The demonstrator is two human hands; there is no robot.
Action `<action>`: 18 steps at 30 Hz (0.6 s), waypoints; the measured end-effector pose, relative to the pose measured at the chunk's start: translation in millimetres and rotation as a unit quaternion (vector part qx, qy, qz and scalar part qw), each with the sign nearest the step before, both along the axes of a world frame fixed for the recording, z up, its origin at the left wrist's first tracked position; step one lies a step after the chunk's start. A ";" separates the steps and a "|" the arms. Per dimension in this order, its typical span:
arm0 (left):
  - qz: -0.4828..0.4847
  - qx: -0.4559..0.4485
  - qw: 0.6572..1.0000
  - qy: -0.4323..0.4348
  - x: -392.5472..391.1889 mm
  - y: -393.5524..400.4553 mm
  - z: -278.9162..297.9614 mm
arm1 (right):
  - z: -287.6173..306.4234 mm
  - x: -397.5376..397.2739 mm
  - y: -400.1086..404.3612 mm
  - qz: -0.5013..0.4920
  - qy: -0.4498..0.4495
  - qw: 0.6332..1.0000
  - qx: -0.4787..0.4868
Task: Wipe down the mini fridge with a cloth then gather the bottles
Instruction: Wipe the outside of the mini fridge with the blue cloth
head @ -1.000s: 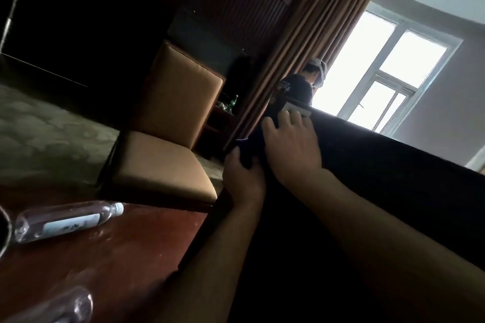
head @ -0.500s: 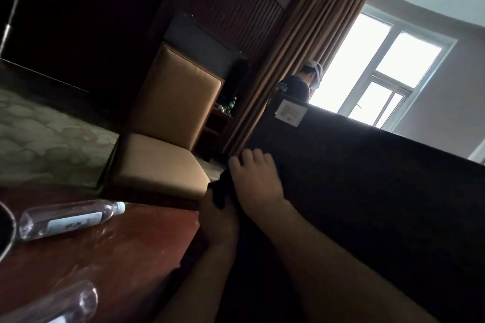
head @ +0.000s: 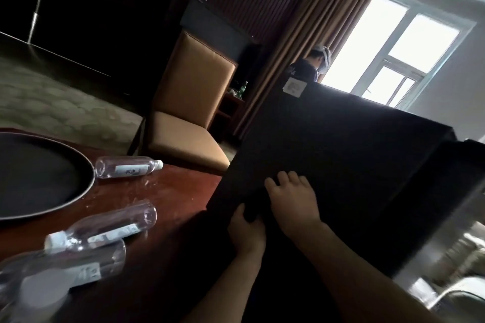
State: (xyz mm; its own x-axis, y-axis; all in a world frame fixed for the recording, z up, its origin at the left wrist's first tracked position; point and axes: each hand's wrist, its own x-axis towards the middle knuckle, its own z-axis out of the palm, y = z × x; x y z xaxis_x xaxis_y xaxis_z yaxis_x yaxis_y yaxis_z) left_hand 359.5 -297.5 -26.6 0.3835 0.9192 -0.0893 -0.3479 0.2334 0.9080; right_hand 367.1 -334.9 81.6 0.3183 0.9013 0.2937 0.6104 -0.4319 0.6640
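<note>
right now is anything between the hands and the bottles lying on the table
Nothing visible. Both the left hand and right hand are on the dark cloth against the fridge; bare table separates them from the nearest bottle.

One camera supplies the only view. It sits on my head and looks forward and down along my forearms, so both arms enter from the bottom edge. The frame is rolled strongly: the worktop (head: 168, 191) slopes across the lower left, and the window (head: 393, 41) leans at upper right. The lens is wide-angle; straight edges bow near the borders. It is close to the near ground: my left hand (head: 246, 233) and right hand (head: 291, 204) fill the lower centre against the dark fridge (head: 341, 144). The facing direction runs past a chair (head: 191, 102) toward the curtain (head: 315, 20). Exposure favours the window, leaving the near surfaces dim.
</note>
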 end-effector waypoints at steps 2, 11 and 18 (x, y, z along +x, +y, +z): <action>-0.004 0.011 1.000 0.006 -8.2 -8.7 -1.7 | -3.4 -3.9 -9.4 -0.002 -0.007 1.000 0.001; 0.024 0.031 0.998 0.047 -1.4 -12.4 -43.5 | -46.2 -0.9 -3.8 -0.005 0.014 1.000 0.003; 0.063 -0.008 0.996 0.064 31.1 22.2 -105.3 | -107.3 23.5 39.1 0.020 0.055 0.998 0.020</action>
State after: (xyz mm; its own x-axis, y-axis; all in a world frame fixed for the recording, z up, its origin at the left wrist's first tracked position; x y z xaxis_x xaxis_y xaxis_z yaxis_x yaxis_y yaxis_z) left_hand 390.5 -275.3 -131.8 0.2495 0.9575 -0.1449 -0.2567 0.2096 0.9435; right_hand 390.6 -295.7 -25.7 0.3145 0.9025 0.2943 0.6955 -0.4301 0.5756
